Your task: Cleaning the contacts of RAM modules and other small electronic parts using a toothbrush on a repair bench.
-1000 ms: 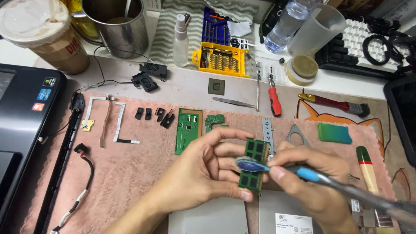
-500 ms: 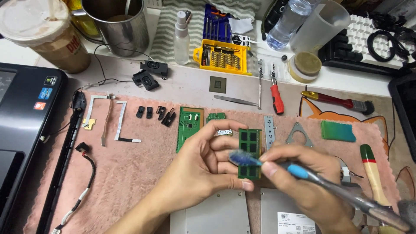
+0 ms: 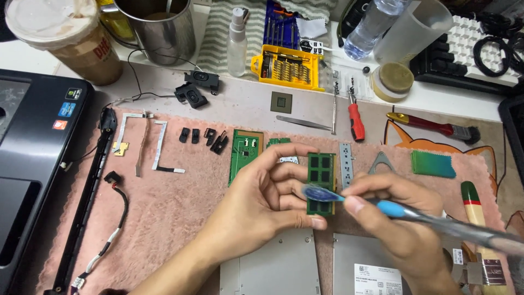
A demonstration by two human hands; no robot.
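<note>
left hand pinching green memory module by its edges, long axis running near-to-far, chips facing up, right hand gripping blue toothbrush, bristles touching module, over pink mat, green circuit board lying beyond

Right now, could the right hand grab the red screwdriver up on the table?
Probably not straight away. The right hand is full, holding a blue toothbrush against the green memory card. The path to the red screwdriver looks open, though.
</note>
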